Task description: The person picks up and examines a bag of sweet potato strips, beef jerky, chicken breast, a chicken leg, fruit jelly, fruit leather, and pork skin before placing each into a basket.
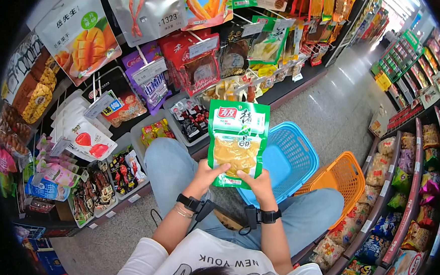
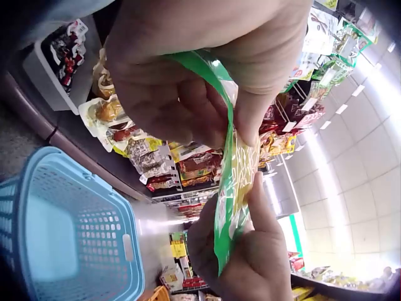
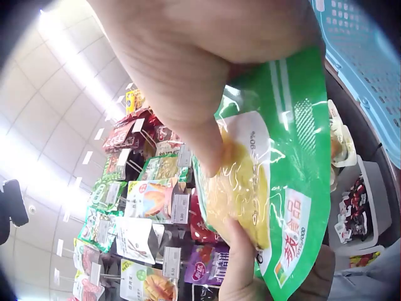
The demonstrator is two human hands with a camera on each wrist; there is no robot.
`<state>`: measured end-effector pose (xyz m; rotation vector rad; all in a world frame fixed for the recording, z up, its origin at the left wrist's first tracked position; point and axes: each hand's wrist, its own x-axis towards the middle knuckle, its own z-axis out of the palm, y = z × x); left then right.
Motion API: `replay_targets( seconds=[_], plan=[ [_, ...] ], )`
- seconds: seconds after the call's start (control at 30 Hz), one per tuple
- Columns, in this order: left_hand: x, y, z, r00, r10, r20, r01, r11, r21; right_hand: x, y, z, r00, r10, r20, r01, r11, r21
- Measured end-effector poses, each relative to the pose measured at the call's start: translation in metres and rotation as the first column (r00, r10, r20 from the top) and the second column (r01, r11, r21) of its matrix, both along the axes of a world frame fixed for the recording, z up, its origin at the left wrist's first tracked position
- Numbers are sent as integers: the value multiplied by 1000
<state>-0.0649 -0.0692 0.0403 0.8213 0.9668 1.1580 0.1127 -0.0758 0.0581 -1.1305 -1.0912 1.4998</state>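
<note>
A green-bordered snack pouch (image 1: 237, 144) with a clear window on yellowish food is held up before the person's chest. My left hand (image 1: 208, 176) grips its lower left corner, thumb on the front face and fingers behind. At the lower right corner, my right hand (image 1: 257, 184) pinches it the same way. In the left wrist view the pouch (image 2: 233, 182) shows edge-on between both hands. The right wrist view has the right thumb pressing on the window of the pouch (image 3: 241, 182).
A blue basket (image 1: 307, 145) stands on the floor just beyond the pouch, with an orange basket (image 1: 354, 188) to its right. Hanging snack bags, such as a mango pouch (image 1: 80, 33), fill the left rack. Shelves of packets (image 1: 374, 248) line the right side. A grey bin (image 1: 190, 135) sits low at left.
</note>
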Motion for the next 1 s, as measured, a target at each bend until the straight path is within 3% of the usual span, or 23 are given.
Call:
replay_targets(
  seconds=[0.23, 0.43, 0.77, 1.0],
  plan=[
    [-2, 0, 0, 999, 18, -44, -17, 999, 29, -2, 1, -5, 1000, 16, 25, -17, 998, 59],
    [-7, 1, 6, 989, -131, -68, 131, 991, -7, -2, -1, -2, 999, -33, -2, 33, 997, 71],
    [7, -1, 4, 996, -15, -87, 24, 995, 99, 5, -1, -3, 999, 4, 38, -7, 997, 72],
    [13, -1, 5, 994, -14, -112, 29, 991, 132, 2, -2, -1, 997, -49, -61, 52, 998, 45]
  ],
)
